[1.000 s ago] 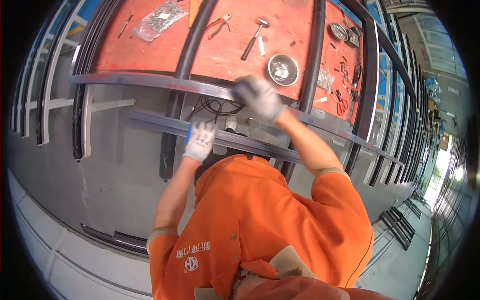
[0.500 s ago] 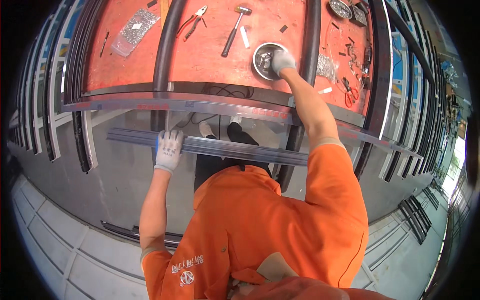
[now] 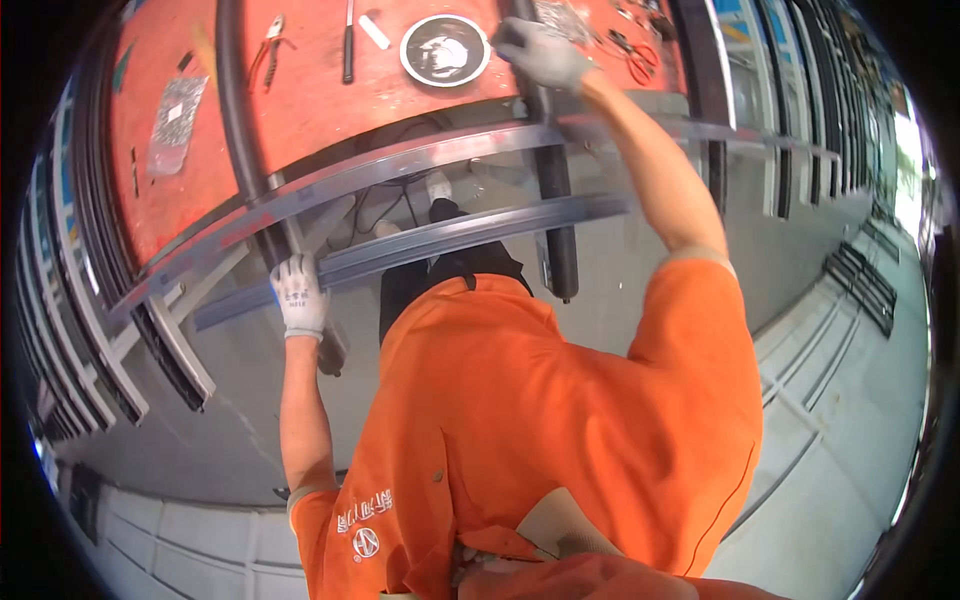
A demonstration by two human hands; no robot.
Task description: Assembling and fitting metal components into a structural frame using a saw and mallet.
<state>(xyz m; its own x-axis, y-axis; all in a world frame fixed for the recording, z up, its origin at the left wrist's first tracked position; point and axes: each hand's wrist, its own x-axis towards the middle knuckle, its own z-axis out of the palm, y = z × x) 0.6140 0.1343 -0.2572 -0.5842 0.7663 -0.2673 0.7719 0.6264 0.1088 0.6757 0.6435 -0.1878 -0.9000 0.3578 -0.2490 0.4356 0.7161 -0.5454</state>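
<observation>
My left hand (image 3: 300, 296), in a pale glove, is closed around a long grey metal profile (image 3: 440, 237) near its left end. The profile spans in front of my waist, its right end slightly higher. My right hand (image 3: 543, 54), gloved too with dark fingertips, is over a black padded bar, just right of a round metal bowl (image 3: 416, 71). Its fingers are drawn together, and whatever they hold is too blurred to name. Small shiny pieces lie in the bowl. A long film-covered metal profile (image 3: 360, 180) crosses the table's near side, beyond the one in my left hand.
On the red tabletop (image 3: 330, 105) are pliers (image 3: 267, 52), a hammer's handle (image 3: 348, 55), a white strip (image 3: 375, 32), a clear bag of small parts (image 3: 178, 125) and red-handled cutters (image 3: 634, 57). Black padded bars (image 3: 240, 100) run across it. Dark profiles stand at both sides.
My right hand has come out of the bowl and moved to its right. The view has turned, and the held profile now slants, right end up. My left hand keeps its grip.
</observation>
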